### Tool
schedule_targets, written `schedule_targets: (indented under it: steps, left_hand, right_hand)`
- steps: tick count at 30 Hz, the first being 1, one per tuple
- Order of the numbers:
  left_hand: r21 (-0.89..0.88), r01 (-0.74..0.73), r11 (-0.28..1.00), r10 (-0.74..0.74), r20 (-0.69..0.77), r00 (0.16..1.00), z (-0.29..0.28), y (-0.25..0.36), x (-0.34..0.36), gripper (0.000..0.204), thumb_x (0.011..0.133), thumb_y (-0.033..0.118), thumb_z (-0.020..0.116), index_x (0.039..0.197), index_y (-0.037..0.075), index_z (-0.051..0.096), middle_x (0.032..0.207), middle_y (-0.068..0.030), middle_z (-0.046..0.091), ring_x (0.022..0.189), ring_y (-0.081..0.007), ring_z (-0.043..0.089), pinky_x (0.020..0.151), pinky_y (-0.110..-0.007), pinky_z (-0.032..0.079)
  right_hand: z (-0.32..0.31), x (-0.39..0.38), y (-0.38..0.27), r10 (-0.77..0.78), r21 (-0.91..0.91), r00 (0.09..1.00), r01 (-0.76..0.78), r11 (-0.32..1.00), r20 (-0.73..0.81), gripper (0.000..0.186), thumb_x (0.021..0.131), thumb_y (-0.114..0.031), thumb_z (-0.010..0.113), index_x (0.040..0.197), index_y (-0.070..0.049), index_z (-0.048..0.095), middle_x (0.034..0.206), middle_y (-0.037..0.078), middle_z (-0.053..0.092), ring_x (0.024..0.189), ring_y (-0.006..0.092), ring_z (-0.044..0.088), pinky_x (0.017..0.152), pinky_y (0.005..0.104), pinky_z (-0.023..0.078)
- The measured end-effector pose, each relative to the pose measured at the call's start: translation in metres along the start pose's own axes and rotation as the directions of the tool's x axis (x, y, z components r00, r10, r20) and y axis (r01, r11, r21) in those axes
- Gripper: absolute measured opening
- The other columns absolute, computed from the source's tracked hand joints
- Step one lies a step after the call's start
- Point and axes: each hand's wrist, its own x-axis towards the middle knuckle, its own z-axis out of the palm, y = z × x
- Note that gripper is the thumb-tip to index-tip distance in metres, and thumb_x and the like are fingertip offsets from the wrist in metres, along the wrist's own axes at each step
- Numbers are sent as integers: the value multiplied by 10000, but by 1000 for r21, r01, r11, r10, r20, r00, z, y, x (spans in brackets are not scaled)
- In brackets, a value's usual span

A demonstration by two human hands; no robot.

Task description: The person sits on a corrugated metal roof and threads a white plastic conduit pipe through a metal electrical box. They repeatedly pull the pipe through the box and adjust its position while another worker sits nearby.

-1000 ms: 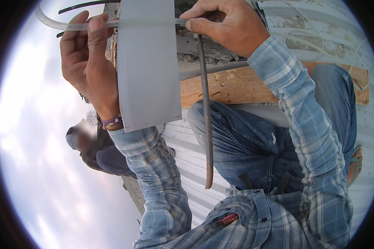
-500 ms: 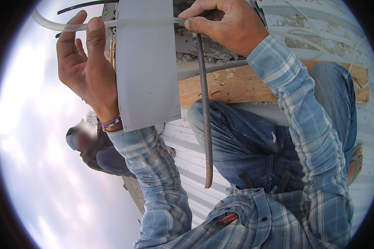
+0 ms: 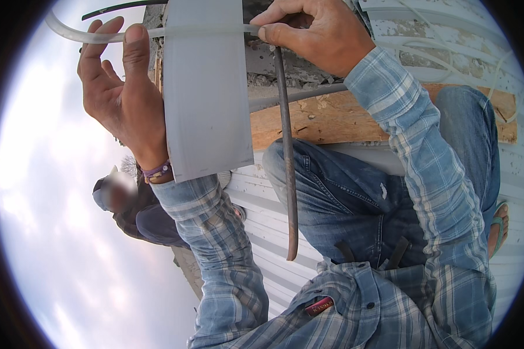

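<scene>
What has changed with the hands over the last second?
The left hand has loosened a little: its fingers shifted left, spreading farther from the thumb. The translucent tube still crosses that hand. No new thing was taken hold of. The right hand still pinches the tube; the grey strip and dark rod look about as they were.

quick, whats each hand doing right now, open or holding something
Left hand: loosely open, a translucent whitish flexible tube running across its fingers and behind its thumb.
Right hand: closed, pinching that tube between thumb and forefinger.
</scene>
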Motion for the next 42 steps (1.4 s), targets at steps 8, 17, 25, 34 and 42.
schedule_targets:
  steps: [8, 17, 25, 34, 42]
  left_hand:
    - [-8, 29, 1000, -29, 26, 999, -3, 0, -1, 326, 865, 299, 823, 1112, 103, 740, 1397, -212, 595, 1404, -370, 485, 1232, -627, 215]
    - [-18, 9, 1000, -9, 14, 1000, -1, 0, -1, 334, 867, 303, 822, 1119, 101, 738, 1392, -205, 607, 1403, -364, 489, 1228, -626, 222]
    - [-41, 36, 998, -35, 26, 999, -1, -3, -2, 330, 870, 301, 820, 1116, 98, 737, 1394, -203, 608, 1397, -367, 495, 1227, -621, 228]
    - [-46, 50, 998, -49, 25, 998, -1, -3, -4, 332, 865, 290, 828, 1114, 90, 737, 1389, -196, 611, 1393, -365, 499, 1226, -617, 232]
    - [-16, -13, 1000, 13, 11, 1000, -1, 0, 0, 349, 892, 258, 788, 1142, 26, 714, 1339, -193, 655, 1331, -387, 567, 1242, -564, 265]
  right_hand:
    - [0, 0, 0, -14, 4, 1000, 14, 1000, 3, 246, 837, -192, 739, 983, -1, 787, 1011, 158, 746, 977, 275, 702, 911, 365, 534]
    - [2, 1, 4, -31, 13, 1000, 31, 999, -6, 242, 837, -187, 736, 981, 0, 786, 1009, 156, 746, 971, 271, 705, 908, 361, 537]
    - [1, 1, 3, -18, -11, 1000, 18, 1000, 0, 241, 840, -190, 736, 983, -2, 786, 1018, 152, 744, 978, 269, 702, 916, 359, 535]
    - [2, 0, 6, -14, 5, 1000, 14, 1000, -5, 240, 844, -188, 735, 986, 0, 785, 1022, 151, 740, 989, 272, 695, 918, 363, 531]
    - [3, -1, 2, -21, -47, 999, 20, 999, -28, 204, 818, -157, 743, 944, -3, 789, 963, 131, 739, 908, 266, 701, 840, 354, 535]
